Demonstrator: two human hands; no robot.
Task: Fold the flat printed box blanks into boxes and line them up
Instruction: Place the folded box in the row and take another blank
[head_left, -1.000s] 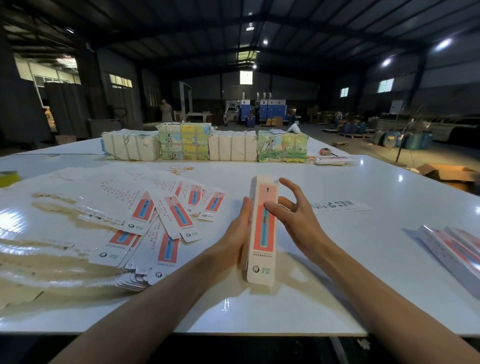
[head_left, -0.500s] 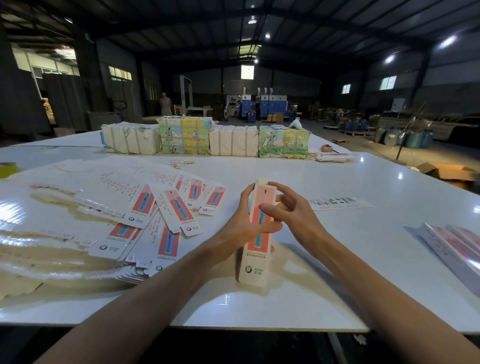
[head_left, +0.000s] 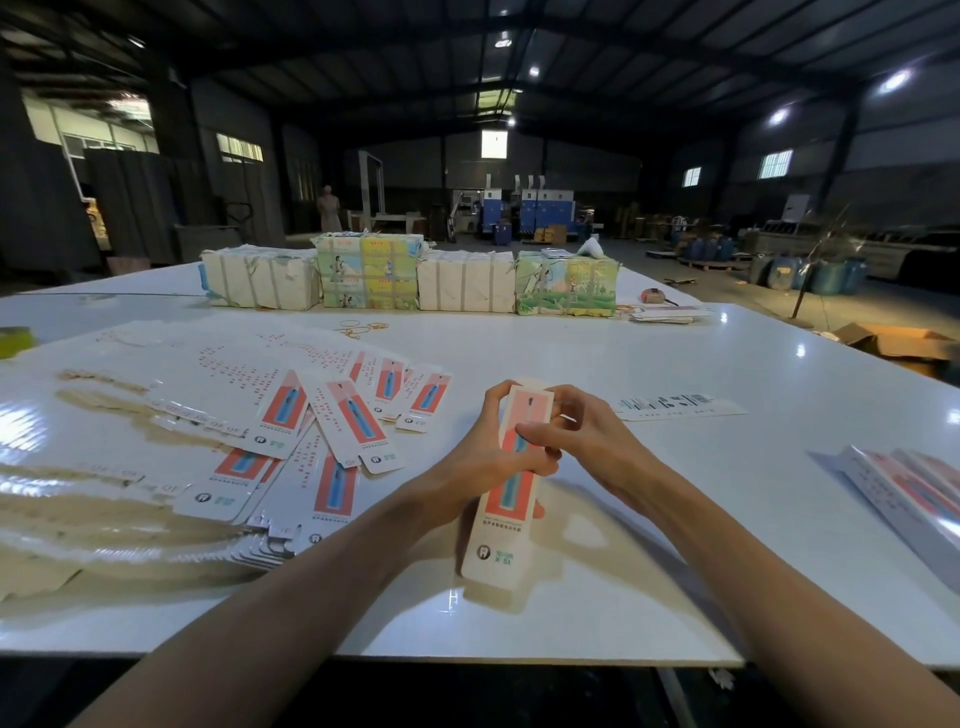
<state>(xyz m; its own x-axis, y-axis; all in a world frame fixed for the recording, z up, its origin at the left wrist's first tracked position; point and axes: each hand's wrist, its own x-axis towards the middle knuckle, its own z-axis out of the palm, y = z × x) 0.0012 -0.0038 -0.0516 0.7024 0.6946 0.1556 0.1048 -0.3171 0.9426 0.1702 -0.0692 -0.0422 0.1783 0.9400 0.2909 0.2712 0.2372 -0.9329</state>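
The fingers (head_left: 496, 401) of the left hand (head_left: 480, 460) curl round the far left edge of a long, narrow box (head_left: 506, 519). The right hand (head_left: 592, 447) clamps it from the other side, thumb laid across the printed face and the other fingers bent round the far right edge, so we see both hands closed on it. The box sits at the middle of the near counter (head_left: 675, 545), slanting with its near end low; we cannot tell whether that end touches the surface. It is thin white card with a coral panel, a slim blue shape down the middle, and a round logo and green lettering at the near end. The counter is glossy white and mirrors the ceiling lamps. To the left we see a fanned pile of flat blanks (head_left: 291, 441) with the same print, shiny and overlapping. At the right edge lie folded boxes (head_left: 914, 493) side by side. A loose barcode strip (head_left: 675, 406) lies just right of the hands. Along the far side stand four strapped bundles (head_left: 410, 280), two plain white and two with coloured pictures, with rubber bands (head_left: 358, 328) near them. Beyond is a dim, metal-roofed hall with blue machines (head_left: 530, 208) at the far end.
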